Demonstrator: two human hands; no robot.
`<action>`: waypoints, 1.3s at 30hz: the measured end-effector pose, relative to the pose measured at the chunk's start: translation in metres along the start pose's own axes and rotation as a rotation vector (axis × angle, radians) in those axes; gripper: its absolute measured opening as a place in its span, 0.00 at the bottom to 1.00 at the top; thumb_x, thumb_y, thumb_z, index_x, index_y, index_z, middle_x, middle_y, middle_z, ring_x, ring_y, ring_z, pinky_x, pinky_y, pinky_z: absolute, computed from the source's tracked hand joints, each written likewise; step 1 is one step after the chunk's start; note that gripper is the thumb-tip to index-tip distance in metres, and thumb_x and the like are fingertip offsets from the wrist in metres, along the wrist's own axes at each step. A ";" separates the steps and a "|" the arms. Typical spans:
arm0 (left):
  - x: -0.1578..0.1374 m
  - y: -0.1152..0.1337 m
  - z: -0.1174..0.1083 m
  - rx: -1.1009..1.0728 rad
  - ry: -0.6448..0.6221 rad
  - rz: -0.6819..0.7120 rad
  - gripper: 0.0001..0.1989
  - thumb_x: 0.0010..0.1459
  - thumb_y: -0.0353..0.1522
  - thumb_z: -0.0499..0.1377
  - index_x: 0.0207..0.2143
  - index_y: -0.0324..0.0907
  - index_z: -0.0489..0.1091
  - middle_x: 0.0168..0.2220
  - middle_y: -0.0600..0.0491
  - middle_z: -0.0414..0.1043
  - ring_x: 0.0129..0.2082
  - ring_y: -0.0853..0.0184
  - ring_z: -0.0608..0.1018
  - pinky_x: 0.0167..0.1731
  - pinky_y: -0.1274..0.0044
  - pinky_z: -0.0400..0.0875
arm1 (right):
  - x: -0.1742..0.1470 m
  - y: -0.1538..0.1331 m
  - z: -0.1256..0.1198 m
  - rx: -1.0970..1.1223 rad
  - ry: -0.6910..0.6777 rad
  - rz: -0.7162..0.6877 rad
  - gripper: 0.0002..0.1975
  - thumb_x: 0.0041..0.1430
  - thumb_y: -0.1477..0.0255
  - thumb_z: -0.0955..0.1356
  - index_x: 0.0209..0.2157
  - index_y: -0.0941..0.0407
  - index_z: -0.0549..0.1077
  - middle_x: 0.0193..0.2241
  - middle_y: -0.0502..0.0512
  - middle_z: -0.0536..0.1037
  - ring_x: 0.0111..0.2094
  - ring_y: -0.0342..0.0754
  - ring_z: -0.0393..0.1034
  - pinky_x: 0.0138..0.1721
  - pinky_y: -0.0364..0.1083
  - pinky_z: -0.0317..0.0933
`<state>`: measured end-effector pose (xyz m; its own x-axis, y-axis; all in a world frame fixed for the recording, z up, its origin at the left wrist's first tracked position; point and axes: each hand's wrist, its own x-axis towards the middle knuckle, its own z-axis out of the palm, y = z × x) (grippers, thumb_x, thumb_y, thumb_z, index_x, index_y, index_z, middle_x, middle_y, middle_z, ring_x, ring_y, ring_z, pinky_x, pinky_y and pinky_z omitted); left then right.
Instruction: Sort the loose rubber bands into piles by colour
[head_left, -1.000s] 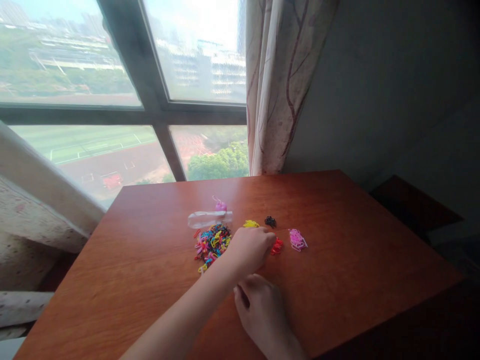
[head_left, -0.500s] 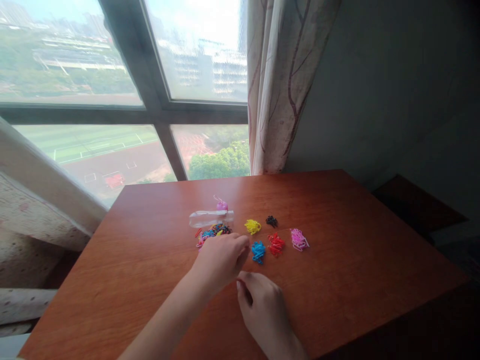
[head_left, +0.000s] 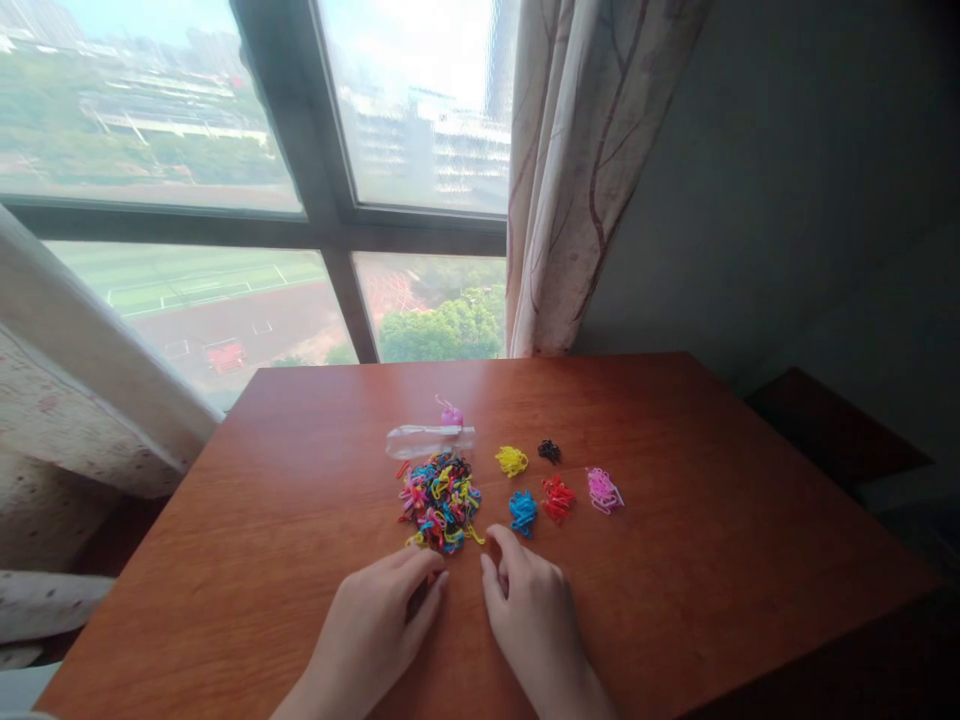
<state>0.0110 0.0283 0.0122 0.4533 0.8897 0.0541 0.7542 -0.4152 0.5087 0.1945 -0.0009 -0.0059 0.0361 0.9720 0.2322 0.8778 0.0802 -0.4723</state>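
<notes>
In the head view, we see our left hand [head_left: 375,620] with its fingers curled and thumb close to the forefinger, right at the near edge of the mixed pile of coloured loops [head_left: 439,500]; we cannot tell whether it pinches one. Our right hand [head_left: 540,610] curves likewise just beyond a stray yellow loop [head_left: 475,536], its grip equally unclear. It also sits near the blue pile [head_left: 523,511], which lies just beside the red pile [head_left: 558,497], so a careless forward nudge could run the two colours together. Loops overlap in the mixed pile, so lifting one might drag others along. Behind it lies a clear container [head_left: 416,440]; we cannot make out any contents.
</notes>
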 end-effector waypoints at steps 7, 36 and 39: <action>0.002 0.006 -0.001 0.044 -0.040 -0.028 0.11 0.64 0.32 0.50 0.36 0.47 0.71 0.33 0.55 0.77 0.32 0.66 0.79 0.32 0.79 0.69 | 0.006 -0.003 0.000 -0.111 -0.053 0.027 0.08 0.63 0.77 0.66 0.43 0.53 0.72 0.29 0.51 0.81 0.26 0.47 0.76 0.24 0.41 0.53; 0.002 0.004 0.000 0.067 -0.076 -0.014 0.09 0.64 0.30 0.48 0.34 0.47 0.67 0.33 0.55 0.76 0.32 0.66 0.79 0.31 0.79 0.65 | 0.095 0.041 -0.038 -0.351 -0.065 0.224 0.06 0.63 0.71 0.67 0.34 0.51 0.76 0.25 0.51 0.78 0.26 0.46 0.72 0.24 0.42 0.45; 0.001 0.005 -0.002 0.059 -0.085 -0.017 0.10 0.63 0.29 0.48 0.33 0.46 0.67 0.33 0.55 0.76 0.33 0.66 0.79 0.31 0.79 0.66 | 0.103 0.041 -0.033 -0.381 -0.092 0.239 0.06 0.63 0.70 0.66 0.34 0.51 0.76 0.25 0.52 0.78 0.26 0.47 0.72 0.24 0.43 0.45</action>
<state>0.0144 0.0276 0.0167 0.4769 0.8785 -0.0288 0.7877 -0.4126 0.4575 0.2497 0.0950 0.0272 0.2313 0.9703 0.0706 0.9637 -0.2186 -0.1534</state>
